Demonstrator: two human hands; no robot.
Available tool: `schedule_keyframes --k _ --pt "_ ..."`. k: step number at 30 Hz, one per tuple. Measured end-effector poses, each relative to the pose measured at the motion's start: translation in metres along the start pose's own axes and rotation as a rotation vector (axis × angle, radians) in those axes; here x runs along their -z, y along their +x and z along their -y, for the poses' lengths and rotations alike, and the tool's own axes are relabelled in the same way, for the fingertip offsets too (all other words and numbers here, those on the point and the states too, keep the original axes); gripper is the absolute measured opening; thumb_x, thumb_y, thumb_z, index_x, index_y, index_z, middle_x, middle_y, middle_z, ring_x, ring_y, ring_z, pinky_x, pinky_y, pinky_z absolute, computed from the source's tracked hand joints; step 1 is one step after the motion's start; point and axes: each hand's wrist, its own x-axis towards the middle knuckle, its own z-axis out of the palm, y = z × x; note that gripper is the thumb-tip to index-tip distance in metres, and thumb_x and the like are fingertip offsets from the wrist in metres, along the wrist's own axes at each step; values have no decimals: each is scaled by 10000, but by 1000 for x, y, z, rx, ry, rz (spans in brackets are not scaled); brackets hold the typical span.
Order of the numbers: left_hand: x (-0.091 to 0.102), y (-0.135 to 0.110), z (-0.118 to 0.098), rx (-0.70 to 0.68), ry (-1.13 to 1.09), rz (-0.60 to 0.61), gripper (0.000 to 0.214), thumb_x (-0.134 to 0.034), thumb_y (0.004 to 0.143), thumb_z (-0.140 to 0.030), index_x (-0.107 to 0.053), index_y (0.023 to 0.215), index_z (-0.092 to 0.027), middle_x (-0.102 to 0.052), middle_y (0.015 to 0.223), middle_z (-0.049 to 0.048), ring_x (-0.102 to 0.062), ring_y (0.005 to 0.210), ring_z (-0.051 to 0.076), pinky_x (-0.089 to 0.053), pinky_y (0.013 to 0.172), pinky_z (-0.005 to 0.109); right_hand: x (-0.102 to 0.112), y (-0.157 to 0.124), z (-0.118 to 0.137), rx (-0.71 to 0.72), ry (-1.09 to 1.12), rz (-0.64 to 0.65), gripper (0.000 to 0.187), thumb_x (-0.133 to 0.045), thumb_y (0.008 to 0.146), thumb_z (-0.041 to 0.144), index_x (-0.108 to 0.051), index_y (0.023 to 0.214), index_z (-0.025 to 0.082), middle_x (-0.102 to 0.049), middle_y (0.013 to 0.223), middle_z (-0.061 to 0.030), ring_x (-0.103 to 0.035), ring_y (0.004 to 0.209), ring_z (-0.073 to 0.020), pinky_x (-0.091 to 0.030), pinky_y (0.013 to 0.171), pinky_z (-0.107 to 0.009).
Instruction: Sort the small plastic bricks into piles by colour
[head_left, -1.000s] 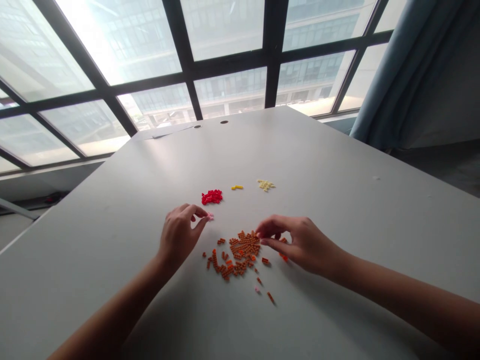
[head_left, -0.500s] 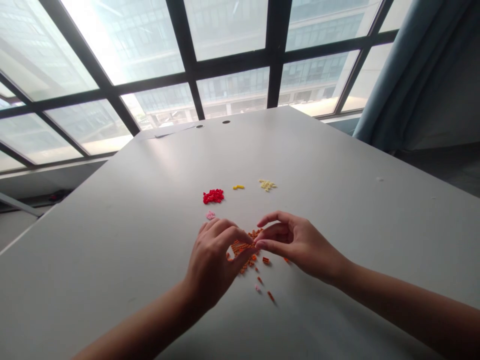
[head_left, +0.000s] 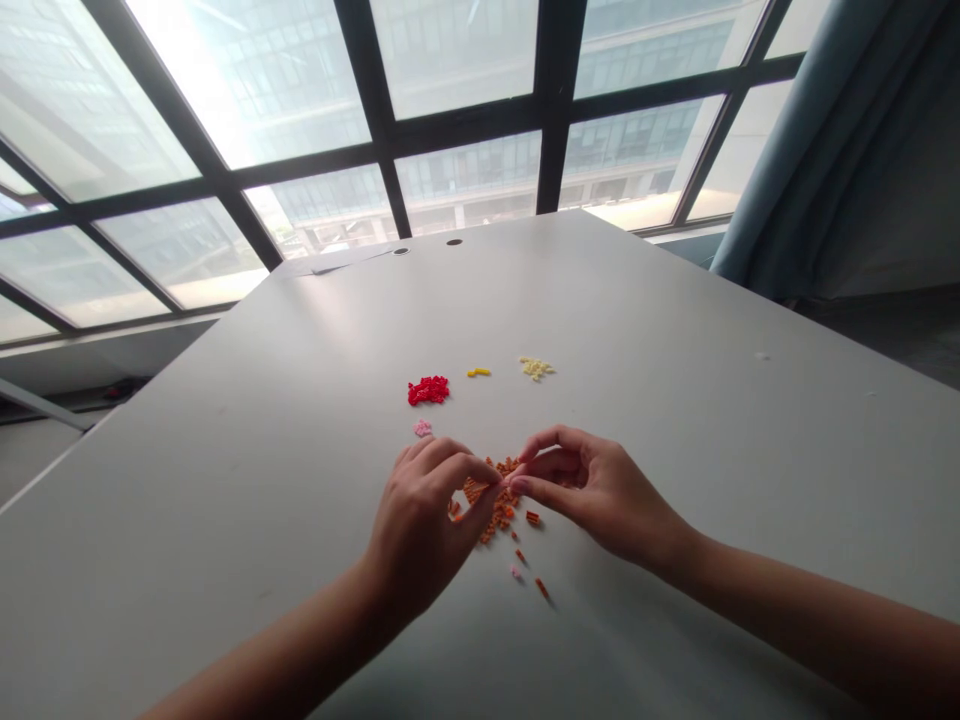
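A pile of small orange pieces [head_left: 495, 505] lies on the grey table [head_left: 675, 330], partly hidden under my hands. My left hand [head_left: 427, 525] hovers over the pile's left side with thumb and forefinger pinched together at the pieces. My right hand [head_left: 592, 490] rests at the pile's right side, fingers curled and pinched close to the left fingertips. What either pinch holds is too small to make out. A few pink pieces [head_left: 422, 428] lie just beyond my left hand.
Farther back sit a red pile [head_left: 428, 390], a single yellow bit [head_left: 478, 372] and a pale yellow pile [head_left: 535, 368]. Stray orange and pink bits [head_left: 540, 588] lie near me. Large windows stand behind the table; a blue curtain [head_left: 825, 150] hangs at the right.
My left hand left the pink pieces and came right onto the orange pile, meeting my right hand. The right hand's fingers closed a little and barely shifted.
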Motion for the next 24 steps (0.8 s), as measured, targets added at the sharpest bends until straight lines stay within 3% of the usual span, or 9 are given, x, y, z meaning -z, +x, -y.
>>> schedule_keyframes --k 4,7,10,14,19,24 --pt "10 6 22 81 60 -56 75 -615 806 -222 -668 756 -203 -639 730 7 -558 644 137 -460 683 283 -1 -5 -1 227 -357 70 72 -661 770 234 -612 808 196 -714 779 -15 -655 723 -149 -484 701 -285" --pt "15 11 50 153 186 -101 92 -606 802 -227 -675 749 -200 -637 711 1 -550 635 143 -448 690 286 -4 -11 -2 358 -581 245 94 -707 733 187 -621 768 200 -695 766 8 -618 723 -138 -415 752 -293" --pt "14 10 76 227 242 -84 109 -602 799 -258 -676 749 -194 -633 705 3 -551 622 149 -441 682 290 -7 -15 -3 387 -700 346 139 -733 706 158 -622 775 205 -692 781 14 -600 755 -148 -358 779 -309" --pt "9 5 94 264 283 -63 115 -594 797 -261 -665 742 -191 -628 702 7 -551 636 155 -438 693 296 -8 -16 -3 372 -740 367 144 -693 714 87 -618 752 204 -686 756 16 -591 752 -148 -333 768 -308" --pt "12 6 94 296 227 -96 119 -634 778 -285 -669 719 -188 -627 707 11 -550 634 150 -445 664 286 -8 -12 -2 319 -572 271 80 -672 750 133 -622 757 196 -697 768 4 -611 743 -137 -407 752 -282" --pt "15 4 61 183 54 -44 99 -624 801 -274 -687 769 -204 -660 789 22 -551 648 134 -476 683 277 -7 -8 2 230 -324 127 29 -632 778 179 -630 789 206 -713 787 3 -650 736 -129 -487 704 -250"
